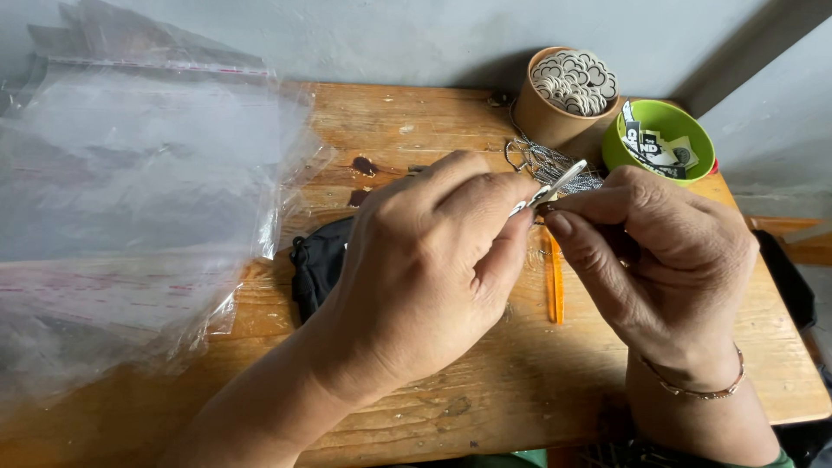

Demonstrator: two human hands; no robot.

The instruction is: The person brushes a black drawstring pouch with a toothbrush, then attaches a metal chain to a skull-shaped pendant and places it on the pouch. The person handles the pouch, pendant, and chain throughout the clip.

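A small silver metal clasp [548, 192] is pinched between the two hands above the middle of the wooden counter [520, 381], its bright end pointing up and to the right. It is gripped by the left hand [425, 277], whose thumb and forefinger are closed on its lower end, and by the right hand [659, 260], whose thumb and fingers are curled in against its other side; what else is enclosed in the right hand cannot be told. Just behind the clasp, a heap of thin metal chains and rings [542, 160] is spread on the counter, partly hidden by the fingers. Below the hands, a narrow orange strip [555, 286] is laid lengthwise on the wood, and a black pouch [321, 264] is seen to the left, largely covered by the left hand. At the far right edge, a brown cardboard cup [555, 117] filled with small pale cut-out pieces is set just beside a green bowl [659, 143] holding black-and-white printed tags. The left part of the counter is overlaid by a pile of clear plastic bags [130, 199]. Both wrists are raised over the near edge, with the backs of the hands turned up, and a thin bracelet [698, 390] is worn on the right wrist.
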